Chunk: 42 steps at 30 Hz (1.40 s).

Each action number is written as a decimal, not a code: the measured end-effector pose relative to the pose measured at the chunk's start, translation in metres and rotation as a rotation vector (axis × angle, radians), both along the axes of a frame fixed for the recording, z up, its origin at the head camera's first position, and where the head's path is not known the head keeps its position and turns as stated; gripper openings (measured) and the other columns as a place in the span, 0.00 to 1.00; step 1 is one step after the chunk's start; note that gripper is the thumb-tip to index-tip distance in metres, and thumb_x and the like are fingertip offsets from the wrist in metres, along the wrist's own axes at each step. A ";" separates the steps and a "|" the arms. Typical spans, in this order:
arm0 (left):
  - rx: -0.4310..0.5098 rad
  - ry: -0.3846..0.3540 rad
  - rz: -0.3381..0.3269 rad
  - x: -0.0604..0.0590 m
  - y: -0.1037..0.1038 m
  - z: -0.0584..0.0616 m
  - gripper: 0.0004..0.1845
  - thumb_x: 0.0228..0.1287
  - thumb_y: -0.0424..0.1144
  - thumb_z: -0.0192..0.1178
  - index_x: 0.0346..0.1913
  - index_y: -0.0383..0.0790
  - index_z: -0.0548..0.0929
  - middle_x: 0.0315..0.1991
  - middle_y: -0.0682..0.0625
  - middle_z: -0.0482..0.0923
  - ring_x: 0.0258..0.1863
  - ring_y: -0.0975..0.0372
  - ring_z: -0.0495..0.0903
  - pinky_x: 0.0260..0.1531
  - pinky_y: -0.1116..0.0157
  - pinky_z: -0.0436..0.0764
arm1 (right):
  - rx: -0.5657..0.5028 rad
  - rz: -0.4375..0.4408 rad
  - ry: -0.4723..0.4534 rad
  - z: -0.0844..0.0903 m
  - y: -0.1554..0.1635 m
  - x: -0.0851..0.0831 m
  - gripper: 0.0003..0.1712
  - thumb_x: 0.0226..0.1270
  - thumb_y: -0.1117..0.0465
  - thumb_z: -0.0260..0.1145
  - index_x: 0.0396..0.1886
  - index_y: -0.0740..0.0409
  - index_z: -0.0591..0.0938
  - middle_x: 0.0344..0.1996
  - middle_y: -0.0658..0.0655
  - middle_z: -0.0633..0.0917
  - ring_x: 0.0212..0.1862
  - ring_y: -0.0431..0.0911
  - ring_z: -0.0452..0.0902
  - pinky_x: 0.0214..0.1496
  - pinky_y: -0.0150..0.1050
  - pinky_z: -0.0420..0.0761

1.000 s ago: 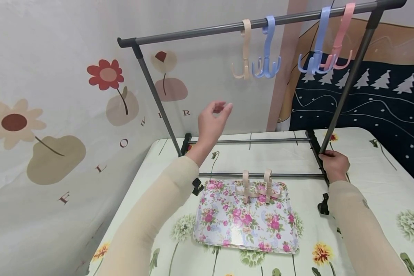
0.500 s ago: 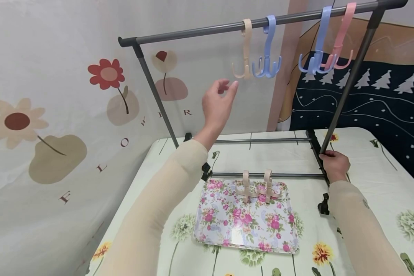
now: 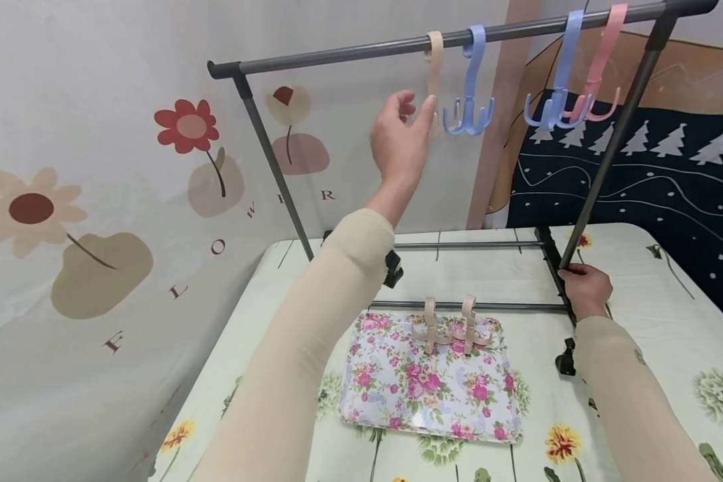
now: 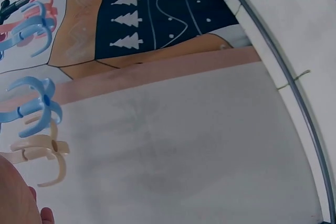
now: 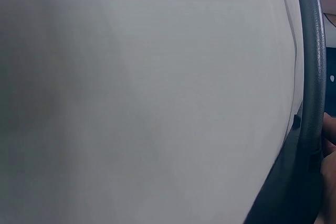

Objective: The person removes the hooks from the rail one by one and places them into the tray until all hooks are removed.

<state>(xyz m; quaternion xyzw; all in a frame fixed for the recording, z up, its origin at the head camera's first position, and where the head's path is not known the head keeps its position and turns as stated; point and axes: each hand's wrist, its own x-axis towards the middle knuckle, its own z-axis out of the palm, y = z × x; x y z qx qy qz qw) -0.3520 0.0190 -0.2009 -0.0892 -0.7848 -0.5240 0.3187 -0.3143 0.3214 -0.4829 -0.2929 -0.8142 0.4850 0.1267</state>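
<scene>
Left of and below the raised left hand (image 3: 399,137), the wall cloth (image 3: 96,134) bears scattered brown letters spelling "FLOWER", rising from lower left towards the hand. Nothing else is readable.

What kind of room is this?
Probably a home room set up for filming: a flower-print cloth covers the table, printed fabric backdrops hang behind, and a small garment rack holds plastic hooks.

We wear long, close-fitting cream sleeves on both arms, reaching to the wrists. Our left hand (image 3: 399,137) and right hand (image 3: 586,289) are bare; the right sleeve (image 3: 629,395) carries a small dark mark.
</scene>
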 end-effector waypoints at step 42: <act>-0.199 -0.106 0.334 -0.033 0.020 0.022 0.12 0.62 0.54 0.67 0.43 0.53 0.84 0.33 0.62 0.81 0.39 0.66 0.75 0.51 0.66 0.65 | -0.041 -0.030 -0.015 0.001 0.000 -0.004 0.23 0.72 0.58 0.60 0.62 0.66 0.78 0.57 0.65 0.80 0.40 0.45 0.73 0.37 0.34 0.70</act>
